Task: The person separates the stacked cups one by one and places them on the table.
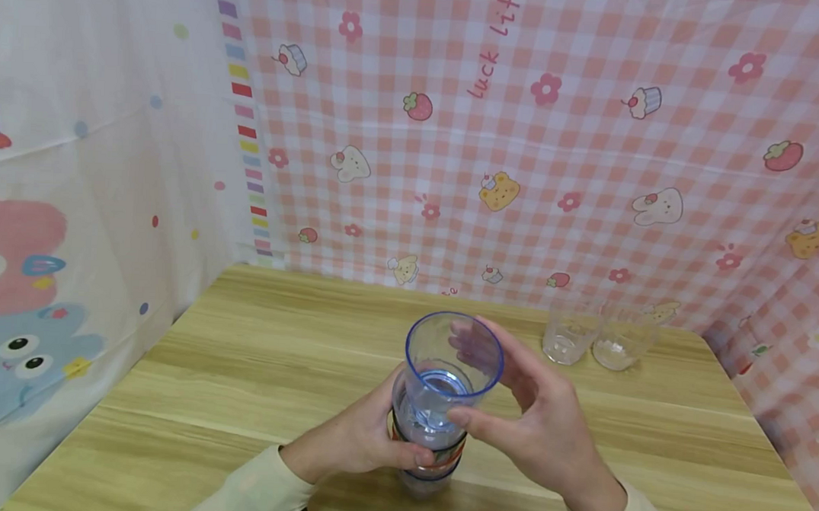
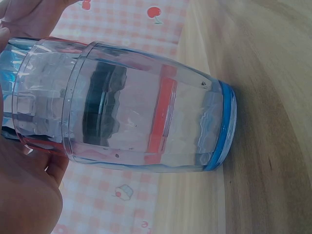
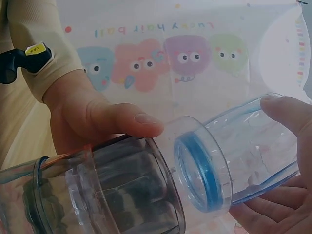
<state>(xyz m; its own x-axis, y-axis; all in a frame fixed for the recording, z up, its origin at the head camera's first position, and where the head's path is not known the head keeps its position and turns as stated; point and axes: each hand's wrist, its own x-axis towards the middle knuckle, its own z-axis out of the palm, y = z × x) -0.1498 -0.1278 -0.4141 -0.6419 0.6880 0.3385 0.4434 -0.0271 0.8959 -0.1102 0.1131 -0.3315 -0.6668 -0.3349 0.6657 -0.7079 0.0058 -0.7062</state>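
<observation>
A stack of nested clear plastic cups (image 1: 445,459) with coloured bands stands upright near the front of the table. My left hand (image 1: 367,437) grips it, thumb across the front. In the left wrist view the stack (image 2: 136,107) has a blue base close to the wood, with red and dark bands higher up. My right hand (image 1: 546,418) holds a blue-rimmed clear cup (image 1: 421,363) between thumb and fingers over the stack. From the right wrist, that cup (image 3: 253,146) tilts slightly, its blue bottom ring inside the mouth of the clear cup topping the stack.
Two clear cups, one on the left (image 1: 562,347) and one on the right (image 1: 614,352), stand at the back right of the wooden table (image 1: 296,342). A pink checked cloth (image 1: 385,193) hangs behind the table, with a white printed cloth (image 1: 123,220) on the left.
</observation>
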